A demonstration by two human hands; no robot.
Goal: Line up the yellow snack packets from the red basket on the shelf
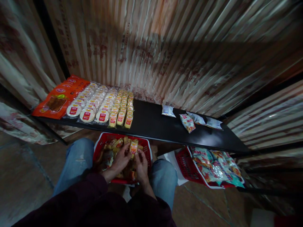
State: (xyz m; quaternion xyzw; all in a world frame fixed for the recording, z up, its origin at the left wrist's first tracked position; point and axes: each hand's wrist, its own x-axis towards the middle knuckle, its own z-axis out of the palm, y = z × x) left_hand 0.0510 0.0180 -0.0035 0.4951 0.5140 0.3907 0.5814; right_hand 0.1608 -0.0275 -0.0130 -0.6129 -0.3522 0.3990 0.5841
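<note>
Between my legs stands a red basket (150,157) with a white rim, filled with small wrapped snacks in yellow packaging. Above it, my left hand (121,159) and my right hand (142,162) pinch a yellow wrapped snack (133,147) from its two sides, its red and yellow label facing up. On the black shelf (151,121) just beyond, matching yellow snacks (121,110) stand in neat rows. Beside them on the left are rows of round white wrapped snacks (87,115) with red labels.
An orange snack bag (60,97) lies at the shelf's left end. Several small bags (187,123) lie loosely toward its right. A second red basket (189,165), full of snack bags (213,164), sits tilted on the floor at right. Striped plastic sheeting (142,56) hangs behind.
</note>
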